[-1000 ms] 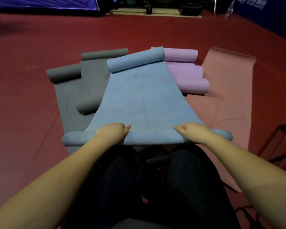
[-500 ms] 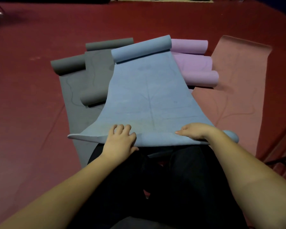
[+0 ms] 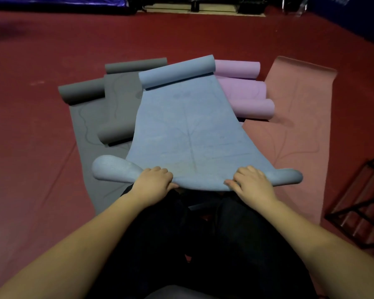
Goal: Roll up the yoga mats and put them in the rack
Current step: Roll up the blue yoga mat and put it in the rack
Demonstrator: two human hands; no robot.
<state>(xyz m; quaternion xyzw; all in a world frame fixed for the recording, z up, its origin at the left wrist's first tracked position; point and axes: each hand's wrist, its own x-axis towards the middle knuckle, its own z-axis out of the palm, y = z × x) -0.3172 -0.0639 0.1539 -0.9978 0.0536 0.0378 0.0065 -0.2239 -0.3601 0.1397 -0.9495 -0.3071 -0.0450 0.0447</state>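
— What has changed for us since half a second ago?

— Our left hand (image 3: 153,182) lay flat on the blue yoga mat (image 3: 188,130) then, fingers spread; now those fingers are curled over the near edge, knuckles up. The near left corner of the mat, flat before, has curled into a rounded lobe beyond that hand.

— And our right hand (image 3: 252,184)?

— It grips the same near edge, fingers bent on top and the thumb tucked along the rim. Both hands hold the mat's rolled lip, one on each side of its middle line, just above our knees in dark trousers (image 3: 203,244).

— Where does the mat lie?

— It runs away from us across the red floor (image 3: 52,180), its far end wound into a loose roll. It overlaps its neighbours on both sides.

— Which neighbours?

— To the left, the grey yoga mats (image 3: 108,108), partly unrolled, with rolled ends showing near and far. To the right, behind the blue one, the purple yoga mats (image 3: 244,91), with rolled ends at front and back. Farther right the pink yoga mat (image 3: 300,130) lies flat and open.

— And the rack?

— The black metal rack (image 3: 363,203) stands at the right edge, just beside the pink mat's near end; it is only partly in view.
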